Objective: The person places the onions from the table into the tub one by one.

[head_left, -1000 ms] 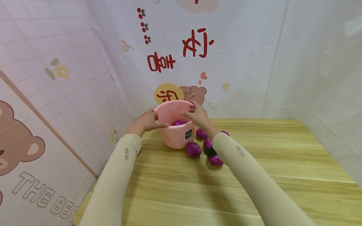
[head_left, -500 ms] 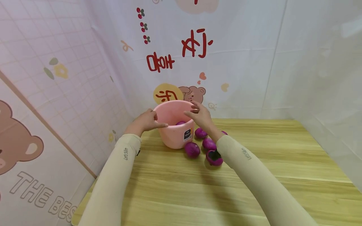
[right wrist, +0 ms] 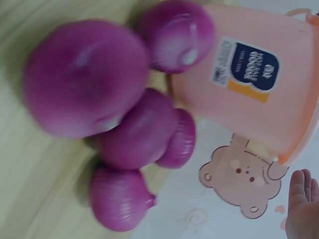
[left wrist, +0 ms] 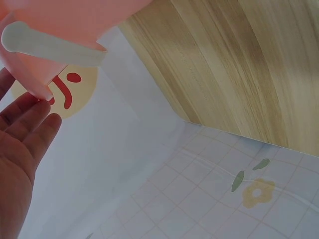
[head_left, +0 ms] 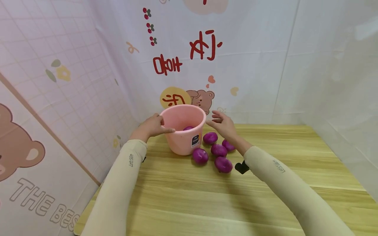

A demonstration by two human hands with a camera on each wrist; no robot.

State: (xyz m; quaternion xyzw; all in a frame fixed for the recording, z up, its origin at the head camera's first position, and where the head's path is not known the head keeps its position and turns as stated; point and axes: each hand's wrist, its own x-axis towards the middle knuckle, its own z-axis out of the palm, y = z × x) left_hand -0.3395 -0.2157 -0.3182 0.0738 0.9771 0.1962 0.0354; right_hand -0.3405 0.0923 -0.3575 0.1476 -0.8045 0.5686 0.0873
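A pink plastic bucket point(head_left: 182, 143) stands at the back of the table, and a red onion point(head_left: 188, 128) shows inside it. My left hand point(head_left: 152, 126) grips the bucket's left rim, the thumb lying along the near edge. In the left wrist view its fingertips point(left wrist: 51, 119) touch the rim, while the thumb is hidden there. My right hand point(head_left: 223, 126) hovers just right of the bucket, fingers loosely extended and holding nothing. Below it, several red onions point(head_left: 219, 150) lie on the table beside the bucket; one onion point(head_left: 200, 156) sits close to the bucket's front.
The wood-grain table point(head_left: 189, 200) extends toward me and to the right. A printed white cloth point(head_left: 251, 72) hangs behind it, and another patterned cloth point(head_left: 59, 98) borders the left side. The bucket's white handle point(left wrist: 52, 46) shows in the left wrist view.
My right hand has moved from over the bucket's right rim out to the right, off the bucket. The left hand stays on the rim. Fewer onions show inside the bucket than a second ago.
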